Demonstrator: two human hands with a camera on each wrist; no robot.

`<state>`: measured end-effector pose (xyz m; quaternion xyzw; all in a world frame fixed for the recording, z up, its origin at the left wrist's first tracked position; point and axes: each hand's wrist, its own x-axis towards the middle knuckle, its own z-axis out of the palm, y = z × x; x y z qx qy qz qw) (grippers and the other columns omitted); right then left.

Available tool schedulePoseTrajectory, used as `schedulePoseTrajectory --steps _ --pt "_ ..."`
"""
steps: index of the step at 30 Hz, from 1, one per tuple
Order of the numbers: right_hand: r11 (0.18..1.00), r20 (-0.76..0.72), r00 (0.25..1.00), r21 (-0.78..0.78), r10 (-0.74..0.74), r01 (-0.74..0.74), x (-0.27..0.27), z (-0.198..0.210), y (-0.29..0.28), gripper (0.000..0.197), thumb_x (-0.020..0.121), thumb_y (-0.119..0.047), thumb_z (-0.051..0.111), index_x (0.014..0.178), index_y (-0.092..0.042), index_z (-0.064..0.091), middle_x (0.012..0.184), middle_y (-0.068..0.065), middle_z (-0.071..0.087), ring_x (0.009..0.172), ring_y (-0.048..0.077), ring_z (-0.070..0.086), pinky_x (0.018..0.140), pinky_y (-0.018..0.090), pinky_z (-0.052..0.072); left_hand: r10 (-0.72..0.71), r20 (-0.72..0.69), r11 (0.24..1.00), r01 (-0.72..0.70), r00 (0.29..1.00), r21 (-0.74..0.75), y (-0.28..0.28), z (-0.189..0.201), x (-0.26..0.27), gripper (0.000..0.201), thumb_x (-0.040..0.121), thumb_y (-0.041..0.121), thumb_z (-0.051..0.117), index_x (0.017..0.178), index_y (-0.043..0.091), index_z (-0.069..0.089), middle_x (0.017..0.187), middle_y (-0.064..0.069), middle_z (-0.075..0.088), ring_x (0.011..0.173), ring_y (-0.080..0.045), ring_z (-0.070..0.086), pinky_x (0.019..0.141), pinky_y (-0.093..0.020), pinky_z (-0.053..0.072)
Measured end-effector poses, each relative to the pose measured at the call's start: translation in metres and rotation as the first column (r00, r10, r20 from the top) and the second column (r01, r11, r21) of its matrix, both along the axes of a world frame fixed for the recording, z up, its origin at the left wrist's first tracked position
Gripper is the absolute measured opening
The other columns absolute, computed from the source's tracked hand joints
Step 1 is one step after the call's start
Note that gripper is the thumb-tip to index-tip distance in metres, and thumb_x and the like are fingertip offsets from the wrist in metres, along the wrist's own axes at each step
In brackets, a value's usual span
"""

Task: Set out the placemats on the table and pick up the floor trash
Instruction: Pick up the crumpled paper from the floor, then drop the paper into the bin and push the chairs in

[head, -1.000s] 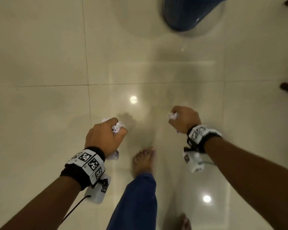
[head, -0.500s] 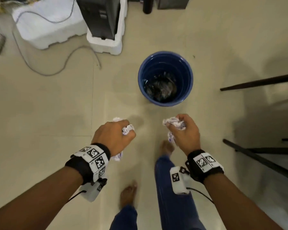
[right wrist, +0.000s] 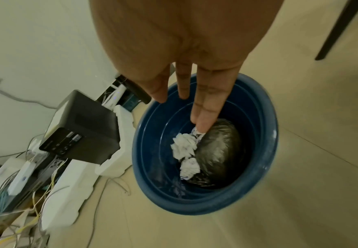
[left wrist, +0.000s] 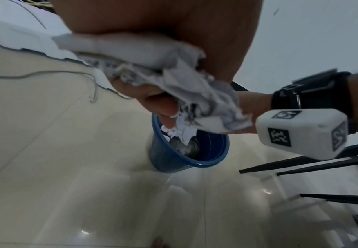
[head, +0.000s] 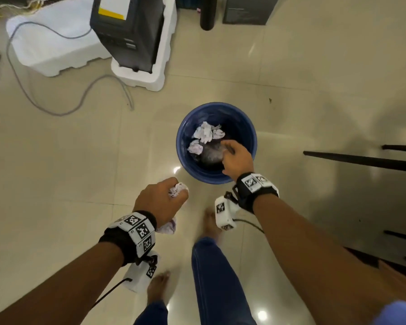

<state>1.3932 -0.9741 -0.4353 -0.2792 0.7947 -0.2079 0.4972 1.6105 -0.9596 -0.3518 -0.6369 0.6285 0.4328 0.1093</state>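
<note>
1. Hovering over the blue bin (head: 217, 174), the right hand (head: 236, 160) has its fingers (right wrist: 207, 100) straight and spread, holding nothing — crumpled paper balls (head: 205, 134) already lie inside the bin, next to a dark plastic bag (right wrist: 216, 151).
2. The left hand (head: 159, 202) is curled tight around a wad of crumpled paper (left wrist: 195, 87). It sits short of the bin, on the near left side of the rim, above the tiled floor (head: 56, 172).
3. The step in hand looks like emptying that left fist. To do it well, bring the fist fully over the bin's mouth before loosening, since a light paper ball can drift and clip the rim.
4. Part of the wad hangs below the fist, so open all the fingers at once; a slow release could leave a scrap clinging to the palm.
5. Clear the right hand aside first, so the two wrists and their camera housings do not knock together above the bin.
6. Mind the grey cable (head: 56, 109) and the white foam blocks (head: 56, 48) beyond the bin — no need to step closer; leaning is enough.
7. No placemats or tabletop show in any view, so that half of the task cannot be judged.
</note>
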Motion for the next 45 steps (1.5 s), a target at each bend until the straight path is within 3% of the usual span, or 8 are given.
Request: schedulePoseTrajectory --steps 4,8,11,15,21,28,38,45 --pt "1.000 -0.054 0.998 -0.019 0.011 -0.012 -0.027 -0.006 0.050 0.021 0.087 -0.022 0.056 0.102 -0.029 0.068 0.105 0.002 0.068 0.087 0.029 0.067 0.082 0.050 0.055 -0.013 -0.052 0.999 0.015 0.999 0.038 -0.017 -0.012 -0.043 0.033 0.087 0.049 0.053 0.075 0.018 0.049 0.068 0.000 0.062 0.071 -0.028 0.059 0.066 -0.034 0.048" --pt "0.999 -0.024 1.000 0.039 -0.003 0.004 -0.046 -0.011 0.092 0.021 0.082 -0.023 0.056 0.094 -0.038 0.066 0.102 -0.008 0.067 0.089 0.023 0.068 0.086 0.049 0.054 -0.159 -0.078 0.983 0.151 0.984 -0.100 -0.056 -0.027 -0.087 0.033 0.088 0.054 0.052 0.105 0.026 0.057 0.092 -0.004 0.066 0.083 -0.029 0.060 0.070 -0.031 0.045" --pt "0.997 -0.022 0.999 0.059 -0.041 0.042 -0.058 -0.016 0.111 0.021 0.078 -0.029 0.054 0.090 -0.041 0.066 0.099 -0.011 0.067 0.089 0.021 0.067 0.086 0.048 0.055 -0.283 -0.061 0.943 0.267 0.957 -0.199 -0.088 -0.034 -0.112 0.047 0.089 0.057 0.050 0.126 0.028 0.049 0.112 -0.008 0.066 0.097 -0.032 0.062 0.076 -0.033 0.044" --pt "0.997 -0.026 0.998 0.037 -0.063 0.064 -0.066 -0.015 0.117 0.022 0.081 -0.026 0.055 0.082 -0.046 0.064 0.096 -0.013 0.066 0.092 0.020 0.066 0.085 0.047 0.055 -0.379 -0.086 0.925 0.379 0.921 -0.020 -0.104 -0.052 -0.114 0.071 0.084 0.062 0.054 0.145 0.038 0.026 0.139 -0.008 0.050 0.120 -0.029 0.054 0.101 -0.044 0.044" --pt "0.997 -0.008 0.997 0.004 -0.076 0.076 -0.067 0.002 0.105 0.018 0.088 -0.020 0.055 0.097 -0.028 0.069 0.093 -0.009 0.066 0.088 0.024 0.068 0.086 0.047 0.055 -0.432 -0.014 0.898 0.429 0.902 -0.102 -0.065 -0.044 -0.080 0.047 0.089 0.036 0.060 0.134 0.025 0.051 0.119 -0.015 0.060 0.108 -0.034 0.058 0.091 -0.040 0.047" --pt "0.999 0.016 0.999 0.027 -0.029 0.029 -0.045 0.036 0.128 0.011 0.079 -0.035 0.056 0.082 -0.040 0.065 0.083 -0.008 0.065 0.085 0.023 0.069 0.089 0.044 0.054 -0.311 -0.005 0.950 0.311 0.950 0.040 0.020 -0.014 -0.024 0.023 0.089 0.031 0.062 0.111 0.025 0.064 0.108 -0.002 0.065 0.092 -0.026 0.064 0.088 -0.032 0.048" --pt "0.991 -0.094 0.987 0.058 0.129 -0.124 0.036 0.165 0.295 0.018 0.091 -0.022 0.055 0.102 -0.028 0.068 0.107 -0.001 0.069 0.100 0.020 0.063 0.092 0.036 0.049 -0.473 -0.060 0.881 0.473 0.879 -0.005 0.147 0.103 0.035 0.019 0.091 0.031 0.057 0.108 0.026 0.063 0.097 0.004 0.067 0.081 -0.016 0.058 0.077 -0.024 0.041" --pt "0.977 -0.106 0.974 -0.085 -0.202 0.194 0.088 0.303 0.497 0.019 0.093 -0.023 0.056 0.095 -0.040 0.063 0.100 -0.010 0.067 0.088 0.007 0.063 0.071 0.021 0.045 -0.611 -0.148 0.791 0.606 0.777 -0.086 0.261 0.240 0.029 0.016 0.091 0.028 0.059 0.105 0.025 0.065 0.095 0.005 0.068 0.084 -0.019 0.062 0.083 -0.031 0.049"
